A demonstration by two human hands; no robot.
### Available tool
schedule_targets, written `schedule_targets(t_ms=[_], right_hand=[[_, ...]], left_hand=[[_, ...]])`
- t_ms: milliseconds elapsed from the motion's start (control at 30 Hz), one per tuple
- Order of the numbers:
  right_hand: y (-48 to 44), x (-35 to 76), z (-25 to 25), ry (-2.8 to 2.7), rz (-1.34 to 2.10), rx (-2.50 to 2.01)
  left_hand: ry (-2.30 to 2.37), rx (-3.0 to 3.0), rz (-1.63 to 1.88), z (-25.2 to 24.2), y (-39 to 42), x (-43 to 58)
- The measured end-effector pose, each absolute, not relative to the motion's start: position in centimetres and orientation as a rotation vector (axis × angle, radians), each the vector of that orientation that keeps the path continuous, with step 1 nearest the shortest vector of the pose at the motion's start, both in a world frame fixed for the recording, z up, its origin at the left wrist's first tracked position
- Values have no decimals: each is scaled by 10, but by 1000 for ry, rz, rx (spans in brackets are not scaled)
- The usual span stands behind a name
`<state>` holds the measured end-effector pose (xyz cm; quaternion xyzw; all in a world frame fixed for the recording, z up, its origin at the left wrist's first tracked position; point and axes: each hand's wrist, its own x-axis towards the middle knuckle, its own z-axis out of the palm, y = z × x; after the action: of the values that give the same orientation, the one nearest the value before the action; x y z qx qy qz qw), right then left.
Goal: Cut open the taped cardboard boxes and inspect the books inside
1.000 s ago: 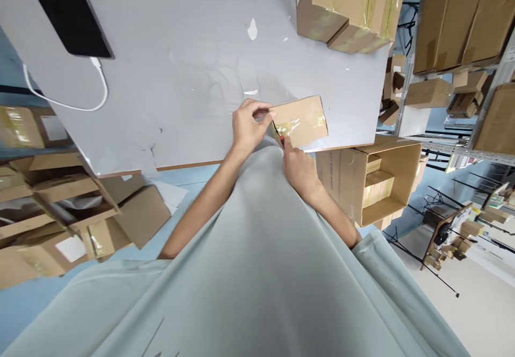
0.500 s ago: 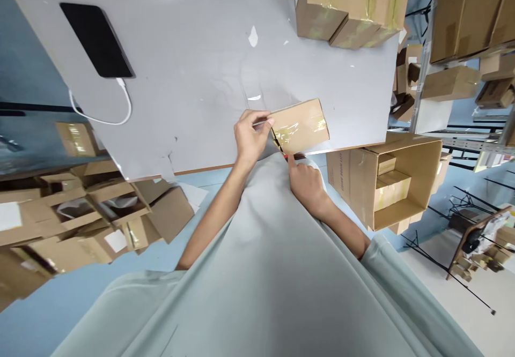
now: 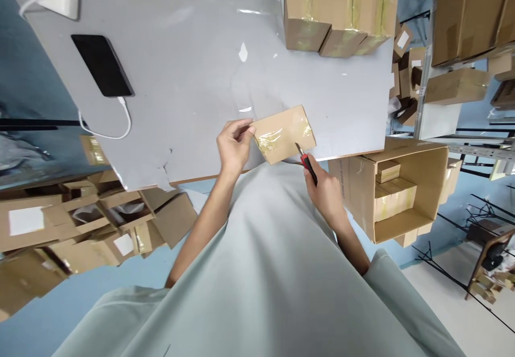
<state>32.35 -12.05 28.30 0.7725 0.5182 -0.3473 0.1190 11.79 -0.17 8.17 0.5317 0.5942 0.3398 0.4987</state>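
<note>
A small brown cardboard box (image 3: 282,137) with clear tape across it lies at the front edge of the grey table (image 3: 181,94). My left hand (image 3: 234,143) grips its left end, thumb and fingers pinching the upper left corner. In my right hand (image 3: 325,192) is a red and black box cutter (image 3: 309,167), its blade out. The blade tip lies over the box's lower right part; whether it touches the cardboard I cannot tell.
Several taped boxes (image 3: 341,19) stand at the back right of the table. A phone (image 3: 102,66) with a white cable lies left. An open carton (image 3: 426,185) holding smaller boxes stands right, below the table edge. Open cartons (image 3: 132,212) crowd the lower left.
My right hand has moved right and turned, bringing the box cutter from the box's left end to its right part. My left hand still holds the box.
</note>
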Motion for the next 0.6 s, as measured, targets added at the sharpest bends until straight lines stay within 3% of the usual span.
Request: schedule_targets(t_ms=[200,333,600], right_hand=[[-126,365,245,1564,-1006,2519],[-123,376,230,1630,-1067,2549],[-104,382,218,1696,-992,2357]], left_hand=[[1459,1680,799,112,10,141],[1224,2009,610,130,2,182],[1060,2128,475,106,-6,207]])
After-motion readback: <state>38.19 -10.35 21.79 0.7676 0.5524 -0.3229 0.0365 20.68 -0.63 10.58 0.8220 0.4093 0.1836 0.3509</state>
